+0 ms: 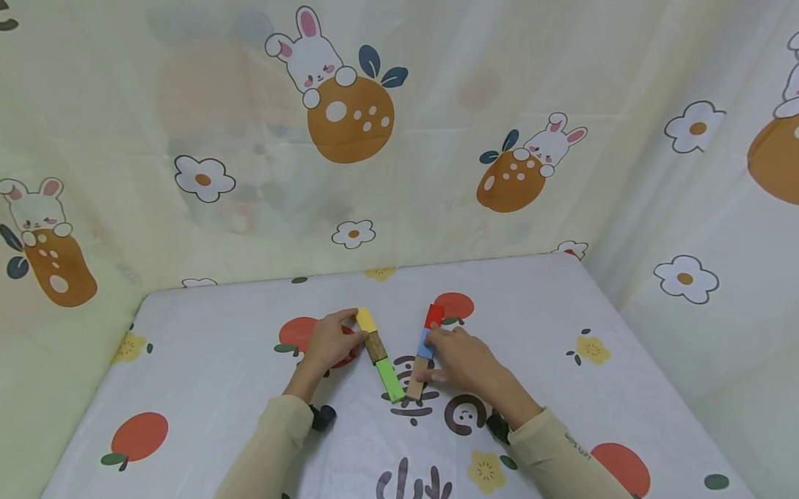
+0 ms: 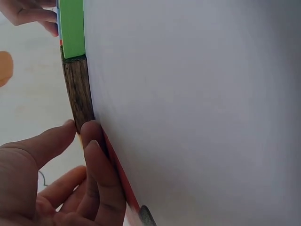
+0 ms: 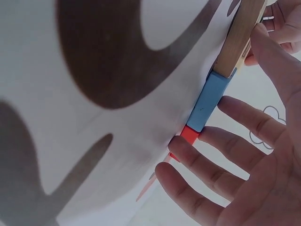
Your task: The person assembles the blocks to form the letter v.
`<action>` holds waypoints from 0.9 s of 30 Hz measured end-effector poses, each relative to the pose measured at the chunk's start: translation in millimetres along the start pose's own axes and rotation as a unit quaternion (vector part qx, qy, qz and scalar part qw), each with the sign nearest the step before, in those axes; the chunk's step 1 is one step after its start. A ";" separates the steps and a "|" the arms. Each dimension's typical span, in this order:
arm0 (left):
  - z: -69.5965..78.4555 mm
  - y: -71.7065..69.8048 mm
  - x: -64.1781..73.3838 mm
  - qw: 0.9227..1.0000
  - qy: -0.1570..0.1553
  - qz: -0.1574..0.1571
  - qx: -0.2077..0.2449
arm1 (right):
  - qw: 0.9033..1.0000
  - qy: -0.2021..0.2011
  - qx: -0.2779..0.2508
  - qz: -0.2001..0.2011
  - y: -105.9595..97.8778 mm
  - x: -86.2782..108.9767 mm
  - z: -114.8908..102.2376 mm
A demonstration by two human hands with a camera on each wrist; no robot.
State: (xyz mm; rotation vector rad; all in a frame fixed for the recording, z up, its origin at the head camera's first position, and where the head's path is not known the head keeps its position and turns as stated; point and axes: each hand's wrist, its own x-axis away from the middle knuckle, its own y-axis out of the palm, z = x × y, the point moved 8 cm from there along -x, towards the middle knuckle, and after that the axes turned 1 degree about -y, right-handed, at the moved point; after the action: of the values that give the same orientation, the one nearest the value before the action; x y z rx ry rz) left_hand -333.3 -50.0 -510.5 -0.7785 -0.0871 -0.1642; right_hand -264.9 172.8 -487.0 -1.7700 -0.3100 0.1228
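Two short rows of small blocks form a V on the white printed cloth. In the left row are a yellow block (image 1: 365, 319), a dark brown wood-grain block (image 2: 79, 92) and a green block (image 1: 390, 380). A red block (image 1: 435, 313), a blue block (image 3: 207, 101) and a tan wooden block (image 3: 239, 40) make up the right row. The lower ends come close together. My left hand (image 1: 330, 344) pinches the yellow block at the far end, thumb beside the brown one. Extended fingers of my right hand (image 1: 466, 359) touch the blue and red blocks, its thumb beside the tan block.
The tabletop cloth (image 1: 212, 373) carries printed fruit, flowers and dark lettering. Pale curtains (image 1: 436, 167) with rabbit prints hang behind and at both sides. A small dark device (image 1: 323, 417) sits at my left wrist, another (image 1: 498, 427) at my right.
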 end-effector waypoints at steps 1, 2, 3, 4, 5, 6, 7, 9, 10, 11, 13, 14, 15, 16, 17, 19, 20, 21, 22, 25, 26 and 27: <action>-0.6 0.3 0.1 1.000 -0.002 -0.001 0.002 | 1.000 -0.002 0.001 0.001 -0.6 -0.1 -0.1; -1.3 0.7 0.1 1.000 -0.003 -0.002 0.006 | 1.000 -0.004 0.003 0.003 -1.0 -0.2 0.0; -1.9 1.3 0.2 1.000 -0.006 -0.004 0.014 | 1.000 -0.006 0.004 0.004 -1.5 -0.3 0.1; -2.9 1.4 0.3 1.000 -0.007 -0.004 0.020 | 1.000 -0.008 0.006 0.006 -2.0 -0.6 0.0; -3.7 1.4 0.4 1.000 -0.008 -0.004 0.028 | 1.000 -0.011 0.008 0.007 -2.4 -1.0 -0.2; -4.7 1.1 0.3 0.999 -0.007 -0.002 0.034 | 1.000 -0.013 0.010 0.008 -2.8 -1.3 -0.4; -5.1 0.5 0.7 0.999 -0.004 0.003 0.036 | 1.000 -0.015 0.012 0.008 -3.2 -1.4 -0.8; -5.8 -1.8 1.3 0.999 0.004 0.014 0.044 | 1.000 -0.022 0.016 0.009 -4.5 -1.8 -2.2; -5.6 -3.7 2.1 0.999 0.011 0.022 0.046 | 0.999 -0.025 0.017 0.010 -5.3 -2.0 -3.0; -5.3 -5.5 3.0 0.998 0.016 0.029 0.049 | 0.999 -0.027 0.017 0.011 -5.9 -2.1 -3.5; -3.6 -9.6 6.6 0.997 0.031 0.043 0.051 | 0.999 -0.029 0.016 0.012 -7.2 -2.2 -4.3; -2.1 -11.9 8.9 0.997 0.040 0.050 0.052 | 0.999 -0.028 0.013 0.012 -7.9 -2.0 -4.4; 0.0 -14.4 11.9 0.996 0.053 0.060 0.045 | 1.000 -0.026 0.011 0.012 -8.0 -2.0 -4.3; 1.4 -16.6 15.3 0.995 0.061 0.067 0.041 | 1.000 -0.025 0.009 0.012 -8.0 -2.1 -4.0; 3.0 -19.0 18.9 0.994 0.072 0.076 0.027 | 1.000 -0.024 0.008 0.011 -7.9 -1.9 -4.0; 6.0 -23.8 26.4 0.991 0.092 0.094 -0.009 | 1.000 -0.024 0.010 0.008 -7.5 -1.8 -4.1; 7.3 -26.1 29.9 0.990 0.099 0.101 -0.029 | 1.000 -0.024 0.011 0.005 -7.2 -1.8 -4.0; 7.9 -28.1 33.0 0.988 0.105 0.106 -0.051 | 1.000 -0.024 0.014 0.004 -6.9 -2.0 -3.8; 8.1 -29.9 36.0 0.986 0.106 0.107 -0.068 | 1.000 -0.024 0.017 0.002 -6.9 -2.0 -3.7; 7.2 -33.0 43.6 0.984 0.101 0.095 -0.114 | 0.999 -0.023 0.023 -0.002 -7.5 -1.7 -2.6; 6.3 -33.0 46.1 0.984 0.097 0.086 -0.125 | 1.000 -0.021 0.022 -0.005 -7.7 -1.1 -1.8; 4.8 -32.5 48.6 0.984 0.094 0.076 -0.134 | 1.000 -0.021 0.021 -0.007 -8.2 -0.4 -1.0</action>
State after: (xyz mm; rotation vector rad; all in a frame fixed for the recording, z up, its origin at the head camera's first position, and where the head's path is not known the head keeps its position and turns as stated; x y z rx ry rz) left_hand -291.4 -75.0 -477.9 -1.0298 0.1765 -0.1041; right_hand -266.2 173.3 -478.8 -1.7244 -0.3466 0.1560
